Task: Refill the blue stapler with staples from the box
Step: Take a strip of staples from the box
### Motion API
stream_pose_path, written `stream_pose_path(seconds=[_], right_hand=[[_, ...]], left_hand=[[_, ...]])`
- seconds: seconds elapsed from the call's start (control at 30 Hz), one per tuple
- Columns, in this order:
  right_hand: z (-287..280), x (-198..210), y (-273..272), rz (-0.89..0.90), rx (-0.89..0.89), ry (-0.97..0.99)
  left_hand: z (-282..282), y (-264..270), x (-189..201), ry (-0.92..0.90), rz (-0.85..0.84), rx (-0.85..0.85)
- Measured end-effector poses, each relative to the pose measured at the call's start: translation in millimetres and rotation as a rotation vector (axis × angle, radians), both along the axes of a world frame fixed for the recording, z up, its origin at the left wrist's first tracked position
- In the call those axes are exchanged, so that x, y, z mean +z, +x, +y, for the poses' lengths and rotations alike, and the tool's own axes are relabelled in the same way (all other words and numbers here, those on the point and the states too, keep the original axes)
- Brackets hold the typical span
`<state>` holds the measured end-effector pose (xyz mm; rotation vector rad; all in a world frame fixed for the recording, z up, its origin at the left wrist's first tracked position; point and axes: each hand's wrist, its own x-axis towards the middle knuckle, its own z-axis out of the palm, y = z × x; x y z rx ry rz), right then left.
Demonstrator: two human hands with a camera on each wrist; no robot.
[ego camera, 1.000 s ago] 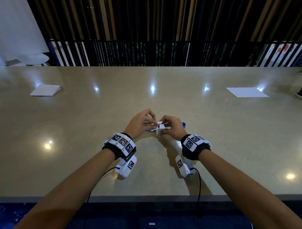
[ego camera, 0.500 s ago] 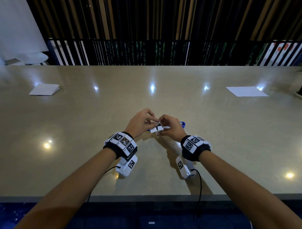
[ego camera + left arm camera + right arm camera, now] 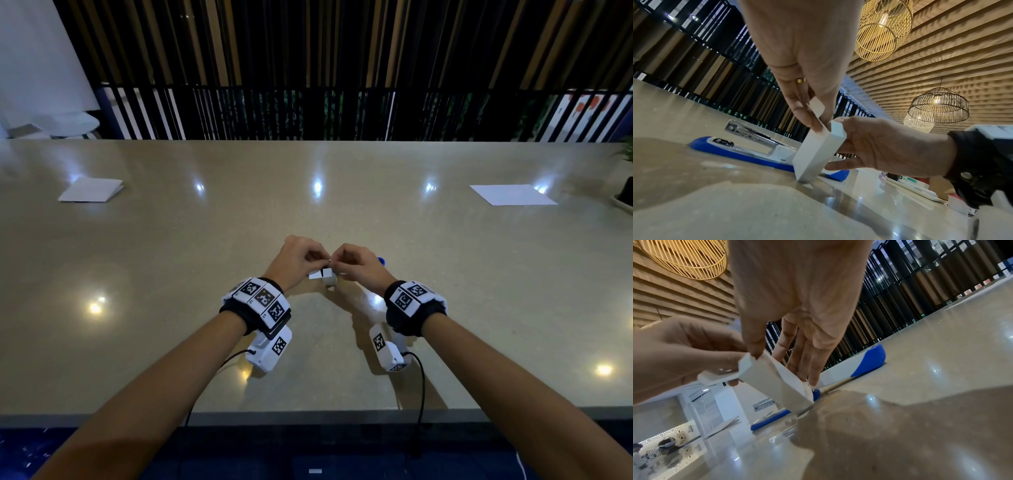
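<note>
A small white staple box (image 3: 816,152) stands tilted on one corner on the table, just in front of the blue stapler (image 3: 731,150). The stapler lies opened flat, its metal magazine (image 3: 748,132) exposed. My left hand (image 3: 813,120) reaches down from above and pinches the box's open top flap (image 3: 817,107). My right hand (image 3: 777,360) grips the box body (image 3: 772,379), thumb on the near top edge and fingers behind. In the head view both hands (image 3: 317,262) (image 3: 337,263) meet over the box (image 3: 323,274), and only the stapler's blue tip (image 3: 381,261) shows. No staples are visible.
The wide beige table (image 3: 171,274) carries a folded white paper (image 3: 90,189) at the far left and a flat sheet (image 3: 512,194) at the far right. A potted plant (image 3: 625,192) sits at the right edge. A slatted railing runs behind the table.
Both hands have drawn closer together and risen a little above the box. The box now shows below the fingers instead of between them.
</note>
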<state>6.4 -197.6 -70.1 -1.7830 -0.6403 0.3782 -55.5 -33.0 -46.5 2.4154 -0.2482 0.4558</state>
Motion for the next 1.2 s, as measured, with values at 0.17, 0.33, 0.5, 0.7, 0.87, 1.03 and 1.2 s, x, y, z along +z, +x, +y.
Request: stream_pose_path(seconds=[0.17,0.33,0.5,0.7,0.87,1.03,1.2], right_hand=[[-2.3,0.4,1.1,-0.044,0.062,0.000],[-2.7,0.4,3.2,-0.099,0.099,-0.028],[1.9,0.4,2.4,-0.200,0.090,-0.138],[4.5,0.6,0.9,-0.264,0.079,-0.129],[4.8,-5.4,5.3,-0.274,0.047,-0.126],[7.6,-6.5,6.1,-0.214,0.021,-0.093],[12.7,-7.8,5.1,-0.118,0.018,-0.017]], left_hand=[[2.2,0.2,-1.3,-0.051,-0.005,-0.009],[3.9,-2.3,-4.5,-0.081,-0.015,0.009],[5.8,-4.4,-7.4,-0.091,-0.048,0.021],[10.8,-5.1,-14.5,-0.283,-0.054,0.083],[14.0,-5.3,-21.4,-0.299,0.040,0.149],[13.9,-4.5,-25.4,-0.349,0.063,0.211],[10.8,-3.7,-28.0,-0.487,0.164,0.245]])
